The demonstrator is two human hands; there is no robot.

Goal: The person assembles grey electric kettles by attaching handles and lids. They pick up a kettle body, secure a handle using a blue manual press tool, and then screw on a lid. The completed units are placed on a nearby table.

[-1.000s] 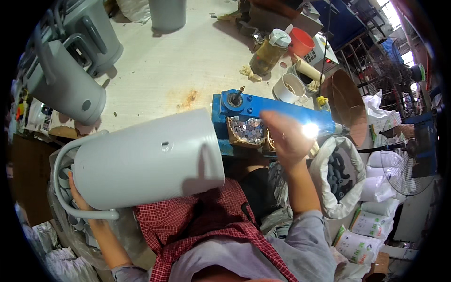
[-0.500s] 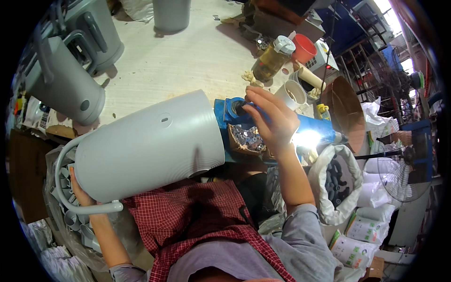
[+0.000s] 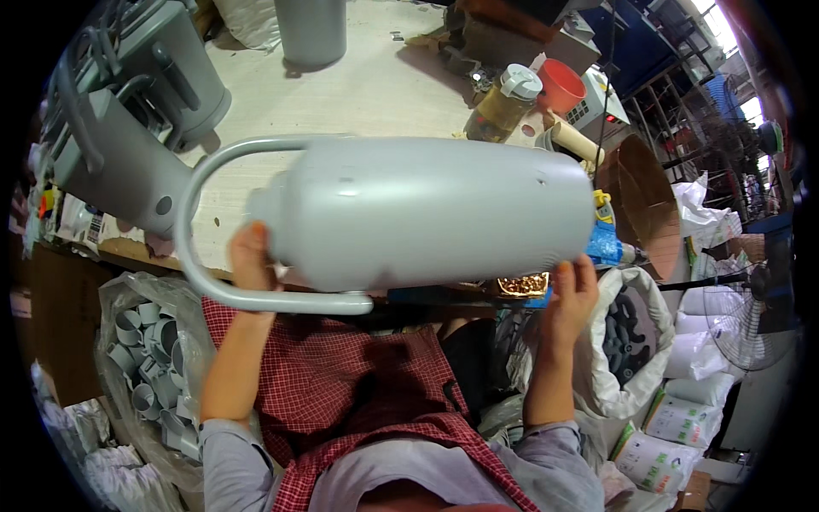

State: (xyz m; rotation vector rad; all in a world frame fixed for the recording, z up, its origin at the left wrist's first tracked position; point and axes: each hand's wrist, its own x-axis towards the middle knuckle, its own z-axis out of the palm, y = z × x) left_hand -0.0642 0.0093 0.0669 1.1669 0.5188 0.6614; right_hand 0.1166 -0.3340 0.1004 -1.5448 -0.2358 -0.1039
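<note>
A grey plastic watering can [image 3: 444,209] with a long hooped handle lies on its side in the air before me, over the table's near edge. My left hand [image 3: 252,256] is closed on its narrower end, inside the hoop of the handle; part of the fingers is hidden. Under the wide end at the right, my right hand [image 3: 576,290] has its fingers bent against the lower edge. Most of a blue machine [image 3: 606,245] is hidden behind the can. Just below the can shows a box of small metal parts [image 3: 523,285].
More grey cans [image 3: 128,162] stand at the table's left, another [image 3: 312,30] at the back. A lidded jar [image 3: 503,107] and a red cup [image 3: 560,85] are at the back right. Bags of grey parts [image 3: 149,358] and dark parts [image 3: 631,341] flank me; a fan [image 3: 746,316] stands right.
The can has moved right and up and turned nearly level, now covering most of the blue machine. My right hand has left the machine and come down to the can's wide end.
</note>
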